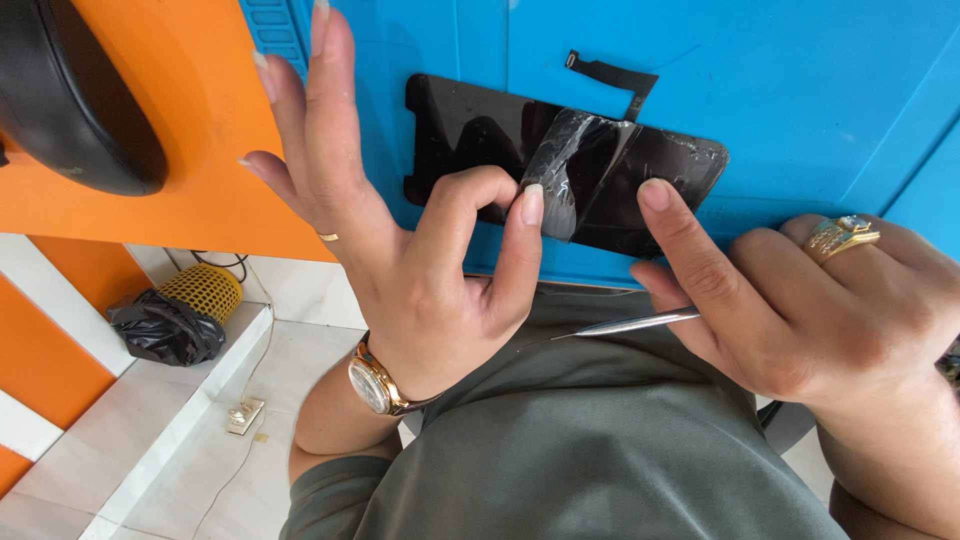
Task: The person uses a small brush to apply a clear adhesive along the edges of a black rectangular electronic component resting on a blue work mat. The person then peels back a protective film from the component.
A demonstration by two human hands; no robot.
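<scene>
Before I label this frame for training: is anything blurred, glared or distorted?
Head view: sharp on both hands, the left hand pinching clear film off the black screen panel, the right hand holding a thin metal tool; daylight glints on the film; the blue mat is evenly lit; edges bend slightly from the wide lens.

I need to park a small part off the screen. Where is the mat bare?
The blue mat is bare right of the flex cable and above the phone screen. It is crowded where the left hand pinches the film and the right hand presses.
</scene>
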